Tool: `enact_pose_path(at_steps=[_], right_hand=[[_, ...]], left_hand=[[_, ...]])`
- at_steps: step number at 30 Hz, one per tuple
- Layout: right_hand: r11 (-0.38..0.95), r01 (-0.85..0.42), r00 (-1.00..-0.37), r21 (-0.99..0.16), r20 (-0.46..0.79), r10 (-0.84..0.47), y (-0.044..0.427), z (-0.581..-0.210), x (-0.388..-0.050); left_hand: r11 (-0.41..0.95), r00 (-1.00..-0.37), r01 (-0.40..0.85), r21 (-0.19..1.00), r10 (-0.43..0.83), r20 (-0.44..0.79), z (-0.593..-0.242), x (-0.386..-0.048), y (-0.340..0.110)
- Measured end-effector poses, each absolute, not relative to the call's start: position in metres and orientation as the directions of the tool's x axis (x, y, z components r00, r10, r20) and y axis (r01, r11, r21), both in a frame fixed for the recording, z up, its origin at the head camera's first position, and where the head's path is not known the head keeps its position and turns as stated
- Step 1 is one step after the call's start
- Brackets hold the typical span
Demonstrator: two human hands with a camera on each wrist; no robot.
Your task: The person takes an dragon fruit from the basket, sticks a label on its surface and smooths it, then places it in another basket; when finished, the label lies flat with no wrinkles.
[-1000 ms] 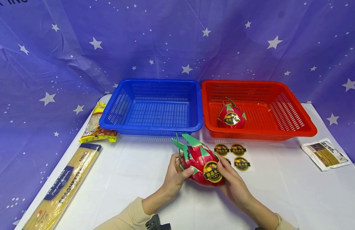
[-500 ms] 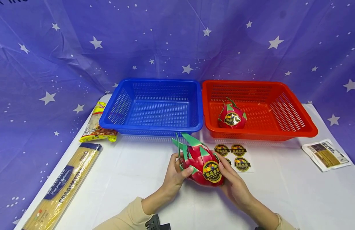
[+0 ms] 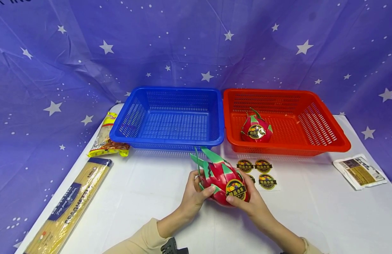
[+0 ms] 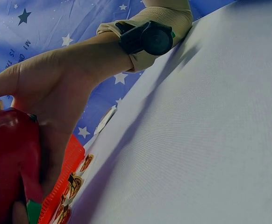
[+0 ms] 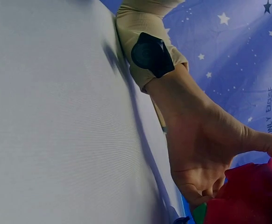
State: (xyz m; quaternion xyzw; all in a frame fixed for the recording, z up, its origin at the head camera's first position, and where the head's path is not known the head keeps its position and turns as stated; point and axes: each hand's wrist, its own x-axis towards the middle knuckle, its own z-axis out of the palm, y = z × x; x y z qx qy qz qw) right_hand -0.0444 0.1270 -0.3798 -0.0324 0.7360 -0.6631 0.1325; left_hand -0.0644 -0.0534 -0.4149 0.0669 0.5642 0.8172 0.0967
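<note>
Both hands hold a red dragon fruit with green leaf tips above the white table, in front of the baskets. My left hand grips its left side, thumb in front. My right hand holds the right side, its thumb at the lower edge of a round black-and-gold sticker on the fruit. In the left wrist view the right hand spans the fruit; in the right wrist view the left hand does so. Most fingers behind the fruit are hidden.
A blue basket stands beside a red basket, which holds another stickered dragon fruit. A sticker sheet lies near the right hand. At left lie a yellow food bag and a spaghetti pack; at right, a white-brown packet.
My right thumb has moved from the sticker's right side down to its lower edge. The dragon fruit has turned slightly, and the left hand keeps its grip.
</note>
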Motion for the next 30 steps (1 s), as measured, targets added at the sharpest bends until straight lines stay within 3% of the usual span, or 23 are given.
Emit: enact_pose_path(at_steps=[12, 21, 25, 30], right_hand=[[0.237, 0.035, -0.985, -0.971, -0.074, -0.158, 0.124, -0.390, -0.044], [0.233, 0.004, -0.979, -0.973, -0.051, -0.195, 0.126, -0.388, -0.043], [0.163, -0.020, -0.967, -0.986, -0.022, -0.254, 0.129, -0.384, -0.044], [0.008, 0.122, -0.947, -0.993, -0.119, -0.299, 0.130, -0.376, -0.046]], left_hand=[[-0.320, -0.972, -0.056, 0.946, 0.233, 0.021, -0.417, -0.064, -0.053], [-0.312, -0.972, -0.050, 0.949, 0.233, 0.025, -0.416, -0.064, -0.053], [-0.322, -0.972, -0.057, 0.945, 0.235, 0.022, -0.415, -0.064, -0.054], [-0.323, -0.969, -0.066, 0.944, 0.247, 0.017, -0.412, -0.063, -0.056]])
